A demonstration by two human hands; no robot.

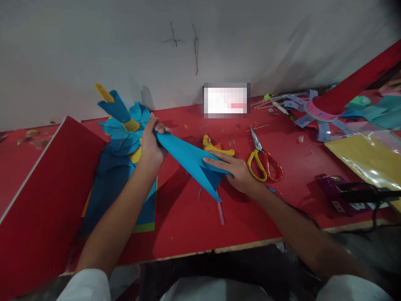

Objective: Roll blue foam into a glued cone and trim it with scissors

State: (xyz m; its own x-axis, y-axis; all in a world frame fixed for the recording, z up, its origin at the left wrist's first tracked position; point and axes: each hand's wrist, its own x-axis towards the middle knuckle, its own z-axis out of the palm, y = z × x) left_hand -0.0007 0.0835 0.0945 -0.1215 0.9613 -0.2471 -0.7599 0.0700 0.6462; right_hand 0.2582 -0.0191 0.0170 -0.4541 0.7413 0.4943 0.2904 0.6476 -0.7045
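Note:
A sheet of blue paper (188, 152) is rolled into a long cone above the table, its narrow end at the left and its wide, pointed end at the right. My left hand (152, 142) is closed round the narrow end. At the wide end, my right hand (239, 171) pinches the paper's edge, fingers laid along its outside. Just behind my left hand stands a blue paper flower (125, 138) with a rolled blue and yellow centre. Scissors (261, 156) with one yellow and one red handle lie open beside my right hand. A yellow glue gun (216, 146) lies partly hidden behind the cone.
Blue paper sheets (109, 196) lie under my left forearm, by a red board (46, 188). A lit phone (225, 100) leans on the wall. At right are a red post (363, 79), a yellow plastic-wrapped pack (366, 159) and a purple box (335, 192). Paper scraps dot the red table (194, 225).

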